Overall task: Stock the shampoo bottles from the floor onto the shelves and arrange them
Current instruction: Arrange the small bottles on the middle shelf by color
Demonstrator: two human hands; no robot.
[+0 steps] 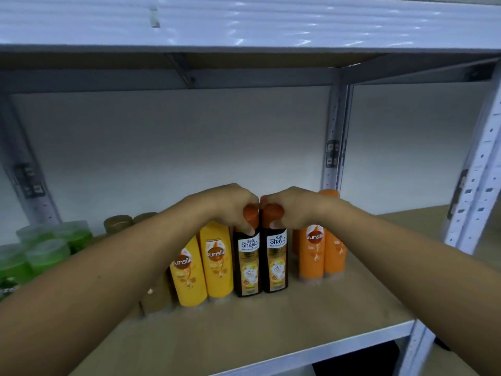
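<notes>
Okay, left hand [230, 206] curls over and pinches the orange-red cap of the left Safi Shayla bottle [247, 264]; right hand [288, 206] grips the cap of the right Safi Shayla bottle [277, 260] the same way. Both dark bottles stand upright on the wooden shelf board [244, 327], touching side by side, labels forward. The yellow Sunsilk bottles [217, 263] sit just beside at 9 o'clock of the pair. The orange Sunsilk bottles [311, 256] are at 3 o'clock with a small gap. The green-lidded jars [40, 248] are well apart, further toward 9 o'clock.

Step looks like squaring up the pair. To do it well:
- Slide rather than lift, bases flat.
- Turn labels dead front.
- Line the fronts up with the yellow row.
- Even out the gap toward 3 o'clock.
- Move slowly near neighbours; tall narrow bottles held by the cap probably tip easily.
</notes>
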